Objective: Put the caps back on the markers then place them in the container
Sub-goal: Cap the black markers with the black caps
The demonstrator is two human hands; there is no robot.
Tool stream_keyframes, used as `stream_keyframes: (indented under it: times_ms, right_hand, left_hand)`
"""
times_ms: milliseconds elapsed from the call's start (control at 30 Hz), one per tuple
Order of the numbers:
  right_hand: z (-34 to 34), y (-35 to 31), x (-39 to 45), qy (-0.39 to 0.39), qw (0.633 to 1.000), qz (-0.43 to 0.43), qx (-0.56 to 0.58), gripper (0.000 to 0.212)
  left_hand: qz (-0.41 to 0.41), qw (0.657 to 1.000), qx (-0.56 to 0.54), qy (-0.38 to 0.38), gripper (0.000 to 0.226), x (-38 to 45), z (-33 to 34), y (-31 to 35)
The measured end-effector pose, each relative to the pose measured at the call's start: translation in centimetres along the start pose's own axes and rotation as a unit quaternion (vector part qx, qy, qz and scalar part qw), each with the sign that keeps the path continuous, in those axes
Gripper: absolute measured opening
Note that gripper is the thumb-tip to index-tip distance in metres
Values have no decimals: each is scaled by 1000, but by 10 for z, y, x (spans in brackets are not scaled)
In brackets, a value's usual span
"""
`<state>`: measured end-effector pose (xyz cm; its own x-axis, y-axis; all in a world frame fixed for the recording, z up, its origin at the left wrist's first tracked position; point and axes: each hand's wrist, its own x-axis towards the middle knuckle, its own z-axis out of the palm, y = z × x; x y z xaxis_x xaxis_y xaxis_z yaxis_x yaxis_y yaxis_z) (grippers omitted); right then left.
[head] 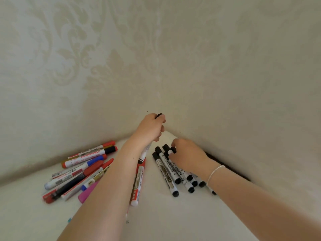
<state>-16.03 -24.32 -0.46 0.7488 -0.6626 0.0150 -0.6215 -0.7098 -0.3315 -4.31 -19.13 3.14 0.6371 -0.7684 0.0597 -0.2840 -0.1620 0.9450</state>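
On black-capped marker: "WHITEBOARD"

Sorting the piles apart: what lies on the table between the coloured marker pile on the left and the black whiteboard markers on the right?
In the head view, the left forearm crosses that gap, over a red-and-white marker.

You face a corner where two cream damask-patterned wallpapered walls meet; below that corner spreads a plain white counter, softly lit.
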Motion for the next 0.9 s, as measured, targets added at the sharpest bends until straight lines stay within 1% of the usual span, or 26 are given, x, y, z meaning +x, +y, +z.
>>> stream_keyframes:
  times_ms: [67, 167, 233, 300, 400, 500, 567, 633, 700, 800, 833, 900]
  right_hand:
    - [8, -1, 9, 6, 999, -16, -31, 31]
    - [11, -1, 21, -17, 999, -38, -15, 40]
    - [6, 0, 27, -36, 996, -56, 62, 45]
    - [-3, 2, 32, -54, 985, -50, 156, 45]
    - [-16, 6, 39, -67, 971, -30, 227, 36]
    - [-23, 1, 43, -107, 955, -16, 276, 31]
    - [-20, -6, 44, -152, 957, -26, 247, 35]
    - [-11, -15, 46, -174, 964, -40, 198, 42]
    - [-6, -20, 49, -165, 971, -48, 169, 48]
    - [-18, -18, 50, -123, 986, -60, 97, 40]
    - [-22, -16, 50, -134, 987, -59, 61, 40]
    - [-26, -14, 47, -194, 980, -48, 0, 45]
  left_hand:
    - [-17, 1000, 1, -4, 20, 2, -4, -3]
    - [-21, 1000, -21, 3, 20, 6, -16, -6]
    - [-16, 999, -33, 14, 26, 8, -27, -7]
    - [-19, 998, -47, 26, 26, 9, -36, -6]
    - [-29, 998, -45, 37, 22, 8, -47, -6]
    - [-38, 997, -36, 49, 18, 8, -54, -7]
    - [-38, 997, -32, 53, 17, 8, -56, -7]
    - [-38, 997, -24, 55, 18, 8, -56, -8]
    - [-37, 998, -22, 55, 18, 8, -56, -8]
    - [-37, 998, -25, 51, 17, 8, -56, -9]
    - [-39, 998, -25, 51, 16, 9, -56, -10]
    - [-42, 998, -23, 50, 16, 9, -55, -12]
